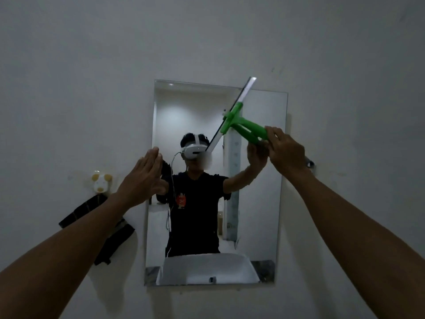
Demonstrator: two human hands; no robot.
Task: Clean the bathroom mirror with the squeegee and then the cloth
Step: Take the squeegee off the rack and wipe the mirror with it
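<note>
The rectangular mirror hangs on a pale wall straight ahead. My right hand grips the handle of a green squeegee near the mirror's upper right. Its white blade runs diagonally, the top end reaching past the mirror's top edge. My left hand rests flat with its fingers together against the mirror's left edge and holds nothing. A dark cloth hangs on the wall left of the mirror, partly hidden behind my left forearm.
A small white animal-shaped hook holds the dark cloth on the wall. The mirror reflects a person in a dark shirt and a white washbasin at its bottom. A metal fitting sticks out of the wall just right of the mirror.
</note>
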